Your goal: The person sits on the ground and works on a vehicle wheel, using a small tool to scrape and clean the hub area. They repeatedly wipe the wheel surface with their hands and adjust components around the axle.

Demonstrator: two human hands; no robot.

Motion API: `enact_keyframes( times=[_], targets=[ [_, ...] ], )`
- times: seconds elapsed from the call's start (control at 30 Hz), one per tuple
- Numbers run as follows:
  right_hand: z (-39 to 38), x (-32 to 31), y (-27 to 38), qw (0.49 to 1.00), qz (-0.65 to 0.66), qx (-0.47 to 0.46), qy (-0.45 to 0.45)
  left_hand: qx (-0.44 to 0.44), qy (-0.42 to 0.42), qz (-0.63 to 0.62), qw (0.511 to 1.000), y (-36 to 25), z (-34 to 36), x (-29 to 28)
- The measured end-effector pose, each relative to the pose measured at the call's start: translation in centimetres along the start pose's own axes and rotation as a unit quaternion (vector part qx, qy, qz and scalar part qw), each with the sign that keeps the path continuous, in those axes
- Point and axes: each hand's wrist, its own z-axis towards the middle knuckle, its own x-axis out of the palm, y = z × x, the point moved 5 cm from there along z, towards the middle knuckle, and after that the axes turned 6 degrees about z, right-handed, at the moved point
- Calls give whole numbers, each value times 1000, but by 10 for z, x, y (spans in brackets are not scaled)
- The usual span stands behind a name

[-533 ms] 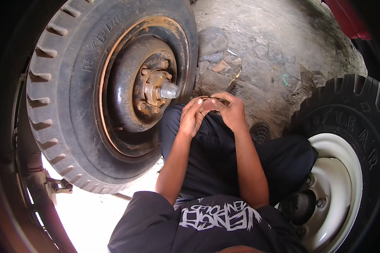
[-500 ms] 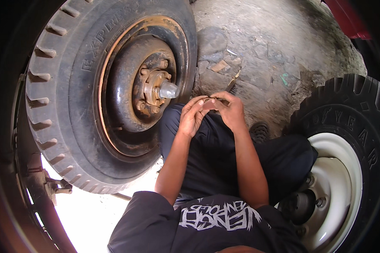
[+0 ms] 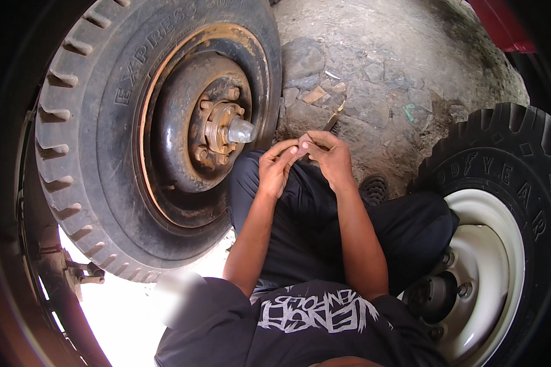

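Both of my hands meet over my bent left knee, near the rusty hub of the left wheel (image 3: pixel 225 125). My left hand (image 3: pixel 275 171) pinches a small, thin reddish-brown piece (image 3: pixel 303 139) between thumb and fingers. My right hand (image 3: pixel 330 158) grips the same piece from the other side, thumb against it. Just beyond my fingertips, a long tool with a yellowish end (image 3: pixel 332 122) lies on the ground, partly hidden by my right hand.
A big worn tyre (image 3: pixel 79 153) stands at left. At right is another tyre (image 3: pixel 483 140) with a white rim (image 3: pixel 502 263). The rough dirty floor (image 3: pixel 379 92) holds small scraps. A red object (image 3: pixel 502 27) is at top right. My sandal (image 3: pixel 373 189) shows beside my leg.
The brown piece now shows less of its face, turned or bunched between my fingertips, and my thumbs are closer together. The whole view has shifted slightly leftward.
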Motion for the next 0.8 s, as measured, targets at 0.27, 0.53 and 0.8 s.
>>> enact_keyframes(
  times=[0.27, 0.53, 0.8],
  targets=[
    [-1, 22, -17, 988, 154, 13, 29, 70, -74, 58, 993, 1, 1, -5],
    [-14, 36, 26, 977, 208, -44, 35, 301, 3, 528, 794, -139, -90, 61],
    [-21, 138, 142, 972, 146, -167, 82, 477, -3, 704, 526, -357, -172, 121]
  ],
)
